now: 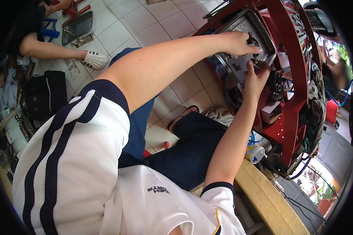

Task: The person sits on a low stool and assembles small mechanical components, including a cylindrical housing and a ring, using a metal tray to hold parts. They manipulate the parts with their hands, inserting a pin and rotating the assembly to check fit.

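Over a metal tray on a red tool cart, both my hands meet at a small dark metal part. My left hand comes in from the left and has its fingers closed round this part. Just below and to its right, my right hand pinches the lower end of the piece, where a thin, light-coloured bit shows between thumb and fingers. The exact kind of part cannot be made out, as my fingers hide much of it.
Several wrenches line the upper side of the red cart. Round dark metal parts and a small box lie on its shelf. A yellow ledge runs below. Another person's leg and a black bag are at left.
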A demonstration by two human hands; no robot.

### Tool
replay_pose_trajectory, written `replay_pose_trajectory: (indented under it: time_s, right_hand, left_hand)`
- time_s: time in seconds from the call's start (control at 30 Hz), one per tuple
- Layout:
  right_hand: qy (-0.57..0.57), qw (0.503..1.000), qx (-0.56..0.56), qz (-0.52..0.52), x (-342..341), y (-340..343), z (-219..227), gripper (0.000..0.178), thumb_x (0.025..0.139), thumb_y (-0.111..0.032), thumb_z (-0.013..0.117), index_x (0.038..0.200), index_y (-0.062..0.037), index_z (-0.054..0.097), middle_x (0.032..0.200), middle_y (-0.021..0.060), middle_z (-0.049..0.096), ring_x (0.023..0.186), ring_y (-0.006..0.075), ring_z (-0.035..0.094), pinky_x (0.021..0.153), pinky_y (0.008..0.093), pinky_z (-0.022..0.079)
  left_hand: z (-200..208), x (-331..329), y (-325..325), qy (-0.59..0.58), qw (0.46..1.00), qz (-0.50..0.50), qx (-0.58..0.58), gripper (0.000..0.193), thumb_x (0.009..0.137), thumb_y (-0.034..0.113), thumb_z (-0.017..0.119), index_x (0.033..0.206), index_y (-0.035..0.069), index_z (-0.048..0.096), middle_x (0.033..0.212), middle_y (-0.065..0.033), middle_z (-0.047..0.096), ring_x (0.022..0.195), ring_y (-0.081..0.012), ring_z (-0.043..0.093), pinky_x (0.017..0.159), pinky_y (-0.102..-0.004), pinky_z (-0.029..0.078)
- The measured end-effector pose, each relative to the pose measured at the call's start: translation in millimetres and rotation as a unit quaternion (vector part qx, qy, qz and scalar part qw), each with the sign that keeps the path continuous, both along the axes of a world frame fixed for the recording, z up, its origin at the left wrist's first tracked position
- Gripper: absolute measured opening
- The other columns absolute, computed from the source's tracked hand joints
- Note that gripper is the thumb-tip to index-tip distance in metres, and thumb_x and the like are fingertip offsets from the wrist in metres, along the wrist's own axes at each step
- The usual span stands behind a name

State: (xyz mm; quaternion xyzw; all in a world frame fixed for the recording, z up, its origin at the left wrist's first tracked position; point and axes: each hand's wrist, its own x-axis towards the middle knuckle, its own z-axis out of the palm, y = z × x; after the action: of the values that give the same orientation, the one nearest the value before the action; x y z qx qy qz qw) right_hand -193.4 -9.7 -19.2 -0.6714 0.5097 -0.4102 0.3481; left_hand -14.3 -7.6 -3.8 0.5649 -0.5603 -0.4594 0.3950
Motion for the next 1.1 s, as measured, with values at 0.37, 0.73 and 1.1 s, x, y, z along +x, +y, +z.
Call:
replay_pose_trajectory:
  time_s: [0.37,0.73,1.1]
  right_hand:
    - [-0.044,0.985,0.136,0.1,-13.0,-6.8,4.0,0.053,0.1,-0.043,0.058,0.133,-0.0033,0.048,0.12,0.0128,0.065,0.096,0.0206,0.064,0.077,0.0357,0.05]
    - [-0.073,0.979,0.173,0.077,-16.5,-5.5,6.2,0.052,0.102,-0.042,0.055,0.131,-0.0003,0.05,0.119,0.0143,0.067,0.106,0.0205,0.063,0.081,0.0342,0.049]
    - [-0.086,0.981,0.167,0.056,-24.1,-6.5,-0.1,0.047,0.103,-0.038,0.054,0.127,0.0021,0.049,0.121,0.0185,0.066,0.1,0.024,0.066,0.083,0.0365,0.05]
  left_hand:
    - [-2.3,-0.6,-1.8,-0.034,0.999,0.001,-0.017,0.074,0.085,0.074,0.06,0.091,0.0,0.063,0.083,-0.0097,0.07,0.065,-0.0181,0.065,0.064,-0.0344,0.053]
    - [-3.0,-1.5,-1.4,-0.049,0.999,0.0,-0.007,0.072,0.085,0.071,0.062,0.093,-0.001,0.063,0.082,-0.0088,0.069,0.063,-0.0177,0.063,0.062,-0.0334,0.053]
    - [-0.1,-2.1,-0.9,-0.032,0.999,-0.01,-0.013,0.072,0.086,0.071,0.062,0.091,-0.001,0.063,0.08,-0.0084,0.068,0.063,-0.0172,0.063,0.061,-0.0325,0.052]
